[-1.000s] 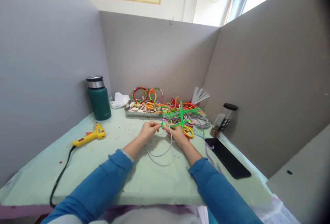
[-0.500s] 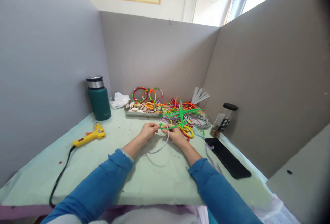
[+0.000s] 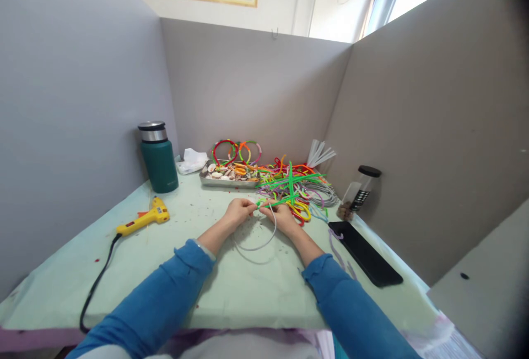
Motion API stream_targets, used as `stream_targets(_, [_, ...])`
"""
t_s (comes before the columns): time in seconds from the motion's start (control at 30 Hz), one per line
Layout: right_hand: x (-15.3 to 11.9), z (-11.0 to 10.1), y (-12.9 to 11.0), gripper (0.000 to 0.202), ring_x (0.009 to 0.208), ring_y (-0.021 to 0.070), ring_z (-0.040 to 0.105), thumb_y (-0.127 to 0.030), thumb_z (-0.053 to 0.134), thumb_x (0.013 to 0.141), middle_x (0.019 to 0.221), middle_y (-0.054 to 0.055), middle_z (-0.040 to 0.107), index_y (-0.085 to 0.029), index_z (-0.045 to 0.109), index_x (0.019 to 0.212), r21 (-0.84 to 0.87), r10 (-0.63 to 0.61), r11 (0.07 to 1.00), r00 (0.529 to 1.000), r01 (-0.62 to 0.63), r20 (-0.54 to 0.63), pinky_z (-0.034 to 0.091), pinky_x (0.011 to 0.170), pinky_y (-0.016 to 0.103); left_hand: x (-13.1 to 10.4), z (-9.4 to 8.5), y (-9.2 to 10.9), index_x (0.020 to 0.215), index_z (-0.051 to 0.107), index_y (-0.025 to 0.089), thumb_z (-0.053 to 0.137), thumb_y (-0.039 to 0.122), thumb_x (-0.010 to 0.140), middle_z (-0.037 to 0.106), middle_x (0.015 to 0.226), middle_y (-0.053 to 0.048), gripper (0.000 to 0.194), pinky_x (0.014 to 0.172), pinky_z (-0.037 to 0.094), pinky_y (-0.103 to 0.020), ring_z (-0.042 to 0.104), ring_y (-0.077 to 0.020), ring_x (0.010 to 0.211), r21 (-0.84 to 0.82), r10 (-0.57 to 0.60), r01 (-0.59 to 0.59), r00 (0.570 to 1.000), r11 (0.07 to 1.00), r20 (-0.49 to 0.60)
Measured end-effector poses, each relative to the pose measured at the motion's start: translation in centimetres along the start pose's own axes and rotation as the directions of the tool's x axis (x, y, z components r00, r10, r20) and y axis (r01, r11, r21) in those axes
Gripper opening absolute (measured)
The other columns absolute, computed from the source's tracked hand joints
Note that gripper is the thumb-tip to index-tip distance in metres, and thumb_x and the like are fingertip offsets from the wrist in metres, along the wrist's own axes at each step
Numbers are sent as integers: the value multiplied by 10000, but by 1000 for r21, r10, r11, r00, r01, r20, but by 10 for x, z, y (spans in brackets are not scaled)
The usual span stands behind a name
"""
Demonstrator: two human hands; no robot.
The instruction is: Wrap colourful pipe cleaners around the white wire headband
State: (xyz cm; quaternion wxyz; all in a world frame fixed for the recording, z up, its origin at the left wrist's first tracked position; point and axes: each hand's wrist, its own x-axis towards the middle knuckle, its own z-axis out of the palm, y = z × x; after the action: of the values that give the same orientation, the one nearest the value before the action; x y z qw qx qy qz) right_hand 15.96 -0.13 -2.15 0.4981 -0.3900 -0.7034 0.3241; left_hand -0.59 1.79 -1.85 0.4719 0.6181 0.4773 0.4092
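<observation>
Both hands on green pipe cleaner and pale band

We see the left hand [image 3: 238, 212] pinching near one end of the green pipe cleaner [image 3: 281, 201], fingertips closed. The right hand [image 3: 284, 219] pinches it just beside, the thin pale band [image 3: 275, 228] curving down between them over the tabletop [image 3: 248, 298]. Step in hand, we judge: fine two-handed fingering where strand meets band. We think this calls for a steady left pinch and small right-finger adjustments. Exact wrap: too small for us to tell. Pipe cleaner pile [image 3: 291, 181] just beyond; glue gun [image 3: 142, 221] lies apart, left.
</observation>
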Motion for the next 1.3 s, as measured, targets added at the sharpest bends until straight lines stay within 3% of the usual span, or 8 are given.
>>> stream_targets(0.23, [1, 0, 7, 206, 646, 149, 522, -375, 612, 697, 710, 12, 598, -176, 660, 727, -10, 19, 1000, 1000, -20, -12, 390, 620, 259, -3, -2, 1, 639, 637, 118, 631, 464, 629, 467, 445, 30, 347, 391, 172, -205, 294, -48, 377, 107, 3, -8, 999, 994, 45])
stream_targets(0.47, [1, -2, 7, 262, 562, 128, 435, -415, 642, 674, 549, -18, 495, -175, 594, 579, -152, 9, 988, 998, -17, -55, 332, 545, 242, -9, -1, 8, 487, 568, 129, 615, 496, 629, 363, 372, 47, 396, 417, 163, -217, 282, -59, 389, 213, 37, -50, 997, 976, 64])
stream_targets(0.77, [3, -3, 7, 269, 665, 158, 481, -422, 667, 676, 668, 18, 506, -192, 604, 552, -138, -141, 982, 987, 130, -80, 370, 641, 283, -10, -1, 10, 498, 587, 133, 595, 458, 662, 347, 378, 51, 364, 441, 180, -224, 282, -69, 404, 262, 64, -85, 994, 961, 85])
stream_targets(1.1, [1, -3, 0, 249, 736, 170, 483, -426, 664, 689, 734, 31, 484, -194, 651, 599, -125, -148, 982, 987, 139, -65, 380, 692, 301, -9, -3, 9, 500, 575, 140, 530, 428, 710, 352, 404, 48, 359, 451, 198, -224, 269, -74, 413, 343, 120, -163, 982, 925, 143])
stream_targets(1.3, [2, -2, 1, 282, 775, 173, 502, -439, 658, 691, 775, 44, 510, -180, 625, 582, -111, -150, 984, 987, 142, -64, 395, 712, 301, -7, -3, 6, 586, 630, 127, 507, 338, 705, 390, 470, 39, 272, 480, 219, -215, 315, -82, 480, 396, 181, -272, 951, 877, 252])
